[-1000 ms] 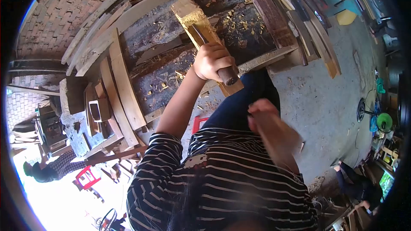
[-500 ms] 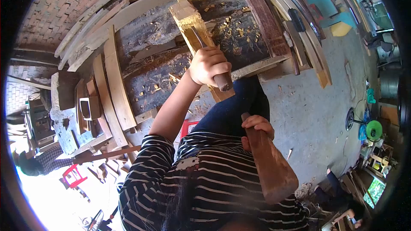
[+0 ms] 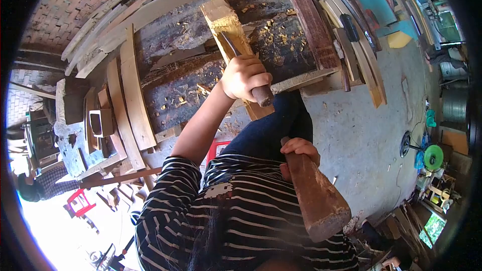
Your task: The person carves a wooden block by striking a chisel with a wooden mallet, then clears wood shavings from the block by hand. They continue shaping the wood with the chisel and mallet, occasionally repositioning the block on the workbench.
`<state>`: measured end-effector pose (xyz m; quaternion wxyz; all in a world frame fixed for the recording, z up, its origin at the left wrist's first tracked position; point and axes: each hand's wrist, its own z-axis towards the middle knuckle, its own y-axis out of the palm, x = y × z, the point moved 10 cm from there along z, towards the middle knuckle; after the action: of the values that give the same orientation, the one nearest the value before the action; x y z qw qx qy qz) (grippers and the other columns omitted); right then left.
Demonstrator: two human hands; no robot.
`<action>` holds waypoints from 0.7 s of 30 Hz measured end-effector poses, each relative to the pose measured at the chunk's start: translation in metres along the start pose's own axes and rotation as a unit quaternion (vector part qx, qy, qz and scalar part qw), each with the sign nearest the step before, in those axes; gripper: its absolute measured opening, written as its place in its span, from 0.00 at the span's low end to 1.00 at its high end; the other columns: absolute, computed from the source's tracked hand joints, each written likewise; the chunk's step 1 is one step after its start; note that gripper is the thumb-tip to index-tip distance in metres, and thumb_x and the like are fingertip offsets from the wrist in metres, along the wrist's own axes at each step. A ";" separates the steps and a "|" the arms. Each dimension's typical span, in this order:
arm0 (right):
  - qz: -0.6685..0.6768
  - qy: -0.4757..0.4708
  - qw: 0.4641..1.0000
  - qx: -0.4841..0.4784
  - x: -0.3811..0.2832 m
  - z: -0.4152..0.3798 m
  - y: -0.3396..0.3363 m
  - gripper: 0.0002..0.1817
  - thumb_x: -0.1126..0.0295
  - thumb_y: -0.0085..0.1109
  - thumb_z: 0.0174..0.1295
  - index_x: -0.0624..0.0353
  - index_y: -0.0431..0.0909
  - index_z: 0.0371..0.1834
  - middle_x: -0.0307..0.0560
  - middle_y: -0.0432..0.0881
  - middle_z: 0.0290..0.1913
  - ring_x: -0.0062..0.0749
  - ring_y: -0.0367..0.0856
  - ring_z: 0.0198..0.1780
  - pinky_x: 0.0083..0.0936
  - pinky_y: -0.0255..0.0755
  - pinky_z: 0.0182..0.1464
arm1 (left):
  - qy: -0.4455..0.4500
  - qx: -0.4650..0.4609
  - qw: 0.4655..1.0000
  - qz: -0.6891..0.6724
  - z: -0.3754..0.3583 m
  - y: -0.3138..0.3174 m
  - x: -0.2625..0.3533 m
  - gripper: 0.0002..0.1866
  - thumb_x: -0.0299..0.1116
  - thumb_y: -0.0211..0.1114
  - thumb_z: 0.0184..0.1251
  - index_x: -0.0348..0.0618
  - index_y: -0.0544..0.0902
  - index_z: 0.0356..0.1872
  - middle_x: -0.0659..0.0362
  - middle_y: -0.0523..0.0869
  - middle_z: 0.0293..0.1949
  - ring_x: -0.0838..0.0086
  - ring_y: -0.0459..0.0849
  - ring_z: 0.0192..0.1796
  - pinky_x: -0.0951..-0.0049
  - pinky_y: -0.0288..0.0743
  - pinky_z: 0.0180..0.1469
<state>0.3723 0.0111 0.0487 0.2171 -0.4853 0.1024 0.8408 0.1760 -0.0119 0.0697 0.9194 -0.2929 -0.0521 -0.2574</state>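
Observation:
My left hand (image 3: pixel 246 78) is wrapped round the wooden handle of a chisel (image 3: pixel 231 43), whose metal blade points up and left onto a carved length of wood (image 3: pixel 223 16). That yellowish piece lies across the dark workbench (image 3: pixel 175 35), its near end jutting past the bench edge over my leg. Around it are scattered wood chips (image 3: pixel 273 32). Lower right, my right hand (image 3: pixel 301 154) grips the narrow end of a wooden mallet (image 3: pixel 319 198); its thick head hangs near my striped shirt, apart from the chisel.
Planks (image 3: pixel 135 95) lie at the bench's left, and a reddish board (image 3: pixel 311 25) and long strips at its right. A green fan (image 3: pixel 433 156) stands far right. At the left edge is a person in a checked sleeve (image 3: pixel 52 183), near a red stool (image 3: pixel 80 202).
The view has shifted slightly. Both hands keep their grips; the mallet's head is tilted a little more towards the camera, and the chisel stays on the carved wood.

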 end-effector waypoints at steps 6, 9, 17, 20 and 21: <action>0.004 -0.002 1.000 -0.011 0.000 0.001 0.004 0.27 0.79 0.70 0.42 0.57 0.67 0.46 0.50 0.78 0.38 0.37 0.79 0.38 0.31 0.74 0.41 | -0.012 -0.021 1.000 0.011 0.000 0.001 -0.004 0.16 0.38 0.70 0.31 0.48 0.78 0.27 0.61 0.76 0.21 0.64 0.80 0.25 0.66 0.74 0.28; 0.001 0.006 1.000 -0.009 -0.001 0.000 0.002 0.27 0.78 0.71 0.42 0.57 0.67 0.46 0.50 0.78 0.38 0.37 0.79 0.38 0.31 0.74 0.41 | -0.009 -0.014 1.000 0.013 0.000 0.001 -0.004 0.16 0.38 0.69 0.32 0.48 0.78 0.27 0.61 0.76 0.21 0.64 0.80 0.24 0.66 0.74 0.28; 0.023 0.004 1.000 -0.006 -0.005 0.005 0.001 0.27 0.79 0.70 0.43 0.58 0.67 0.47 0.50 0.77 0.38 0.37 0.79 0.39 0.32 0.74 0.44 | 0.000 0.004 1.000 0.010 0.001 -0.001 -0.001 0.17 0.38 0.70 0.31 0.48 0.78 0.27 0.61 0.76 0.20 0.64 0.80 0.24 0.66 0.74 0.27; 0.009 0.010 1.000 -0.007 -0.003 0.001 -0.001 0.27 0.79 0.69 0.43 0.58 0.66 0.48 0.51 0.77 0.38 0.38 0.79 0.39 0.32 0.74 0.44 | 0.001 0.006 1.000 0.003 -0.001 0.001 -0.002 0.16 0.38 0.70 0.32 0.47 0.78 0.27 0.60 0.76 0.21 0.64 0.80 0.24 0.66 0.74 0.27; -0.002 0.012 1.000 -0.012 -0.002 -0.001 -0.001 0.28 0.79 0.70 0.43 0.58 0.66 0.48 0.51 0.77 0.38 0.38 0.79 0.39 0.32 0.74 0.44 | -0.001 0.004 1.000 0.007 0.000 0.001 -0.002 0.16 0.38 0.70 0.32 0.47 0.78 0.27 0.60 0.76 0.20 0.64 0.80 0.24 0.66 0.74 0.27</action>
<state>0.3747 0.0107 0.0503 0.2120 -0.4984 0.0937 0.8354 0.1748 -0.0107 0.0691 0.9224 -0.2896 -0.0517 -0.2502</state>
